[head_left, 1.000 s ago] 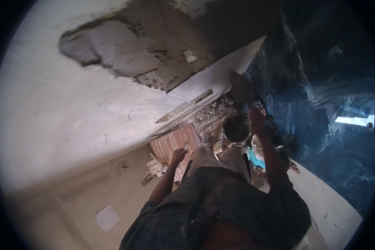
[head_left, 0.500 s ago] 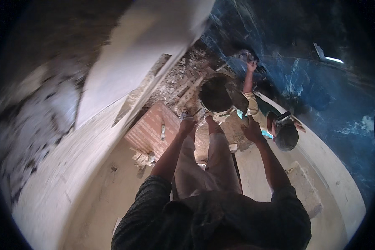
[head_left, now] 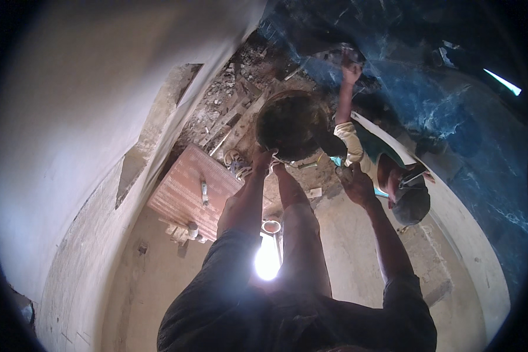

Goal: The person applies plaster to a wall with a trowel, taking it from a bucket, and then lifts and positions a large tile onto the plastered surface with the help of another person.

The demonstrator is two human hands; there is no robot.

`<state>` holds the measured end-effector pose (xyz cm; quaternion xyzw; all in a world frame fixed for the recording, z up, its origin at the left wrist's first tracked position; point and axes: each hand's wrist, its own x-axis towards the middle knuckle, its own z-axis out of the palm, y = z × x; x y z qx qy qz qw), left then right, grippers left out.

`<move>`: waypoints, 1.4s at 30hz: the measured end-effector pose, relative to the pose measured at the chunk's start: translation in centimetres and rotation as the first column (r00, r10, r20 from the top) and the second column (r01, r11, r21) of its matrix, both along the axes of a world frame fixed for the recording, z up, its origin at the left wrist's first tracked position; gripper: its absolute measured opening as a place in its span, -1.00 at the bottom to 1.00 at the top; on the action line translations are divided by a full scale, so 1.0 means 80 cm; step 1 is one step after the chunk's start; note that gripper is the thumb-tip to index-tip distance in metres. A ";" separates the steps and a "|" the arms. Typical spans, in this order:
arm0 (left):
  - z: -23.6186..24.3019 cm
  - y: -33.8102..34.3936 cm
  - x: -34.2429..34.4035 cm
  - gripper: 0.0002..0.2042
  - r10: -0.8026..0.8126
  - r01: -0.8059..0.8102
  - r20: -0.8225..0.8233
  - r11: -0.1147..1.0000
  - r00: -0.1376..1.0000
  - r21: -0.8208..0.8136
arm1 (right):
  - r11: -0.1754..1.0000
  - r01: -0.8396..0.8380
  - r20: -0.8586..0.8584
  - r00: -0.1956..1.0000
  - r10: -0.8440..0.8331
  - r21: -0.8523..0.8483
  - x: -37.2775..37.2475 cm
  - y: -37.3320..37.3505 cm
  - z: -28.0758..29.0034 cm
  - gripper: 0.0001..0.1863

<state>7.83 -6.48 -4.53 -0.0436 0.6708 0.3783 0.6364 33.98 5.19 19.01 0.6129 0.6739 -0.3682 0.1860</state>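
Observation:
My left hand [head_left: 263, 159] grips the near rim of a dark round pan [head_left: 290, 123] held out in front of me. My right hand [head_left: 355, 183] hangs lower right of the pan, apart from it, close to the pale sleeve [head_left: 349, 138] of another person. Its fingers are loosely curled, and I cannot tell whether anything is in them. That person crouches below with a dark cap [head_left: 410, 204] on and reaches one hand [head_left: 351, 70] up against a blue tarp [head_left: 452, 100].
A plastered wall [head_left: 70, 129] with a broken patch [head_left: 158, 135] curves along the left. A reddish ribbed board [head_left: 185, 196] lies at its foot with a small bottle on it. Rubble and wood scraps [head_left: 232, 100] are piled beyond. A bright glare [head_left: 267, 264] sits between my legs.
The view has swung further down and right, so the wall fills less of it. The pan is larger and more central, still in my left hand. The other person's raised hand stays on the tarp.

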 end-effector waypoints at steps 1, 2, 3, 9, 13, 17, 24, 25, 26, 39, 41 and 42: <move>0.007 0.008 0.001 -0.71 -0.011 0.012 -0.034 0.999 0.999 0.030 | 1.000 0.005 0.020 1.000 -0.005 -0.011 -0.005 0.005 0.016 -0.63; 0.013 0.020 0.005 -0.73 0.011 -0.007 -0.072 0.998 0.997 0.058 | 1.000 0.013 0.039 0.999 -0.012 -0.019 -0.010 0.010 0.029 -0.63; 0.021 0.036 0.012 -0.74 0.034 -0.024 -0.110 0.996 0.993 0.089 | 1.000 -0.025 0.056 0.998 0.025 -0.006 -0.007 0.013 0.033 -0.63; 0.101 0.143 0.032 -0.74 -0.222 0.236 -0.299 0.972 0.928 0.011 | 0.987 -0.141 0.014 0.990 0.140 0.081 -0.001 0.042 0.118 -0.59; 0.272 0.167 0.006 -0.72 -0.308 0.342 -0.435 0.940 0.846 -0.001 | 0.831 -0.309 0.015 0.940 0.342 0.463 0.009 0.047 0.164 -0.48; 0.361 0.128 -0.049 -0.77 -0.288 0.324 -0.375 0.945 0.881 0.035 | 0.851 -0.348 -0.020 0.922 0.387 0.392 -0.014 0.088 0.221 -0.46; 0.615 0.062 -0.118 -0.78 -0.227 0.271 -0.341 0.959 0.912 0.087 | 0.687 -0.604 -0.073 0.727 0.682 0.405 -0.110 0.157 0.286 -0.66; 0.641 0.050 -0.123 -0.78 -0.220 0.266 -0.347 0.960 0.912 0.091 | 0.637 -0.618 -0.117 0.669 0.734 0.461 -0.129 0.157 0.278 -0.65; 0.660 0.041 -0.130 -0.78 -0.178 0.231 -0.320 0.964 0.931 0.134 | 0.578 -0.627 -0.150 0.599 0.786 0.522 -0.154 0.160 0.285 -0.65; 0.816 -0.094 -0.180 -0.71 0.129 -0.108 -0.068 0.960 0.989 0.258 | 0.176 -0.845 -0.174 0.100 0.980 0.506 -0.333 0.063 0.382 -0.78; 0.822 -0.107 -0.190 -0.69 0.074 -0.043 -0.136 0.974 0.988 0.221 | 0.073 -0.910 -0.151 0.012 0.988 0.407 -0.362 0.041 0.385 -0.72; 0.828 -0.122 -0.187 -0.68 0.072 -0.034 -0.170 0.975 0.983 0.220 | 0.131 -0.907 -0.189 0.059 0.980 0.400 -0.373 0.023 0.392 -0.73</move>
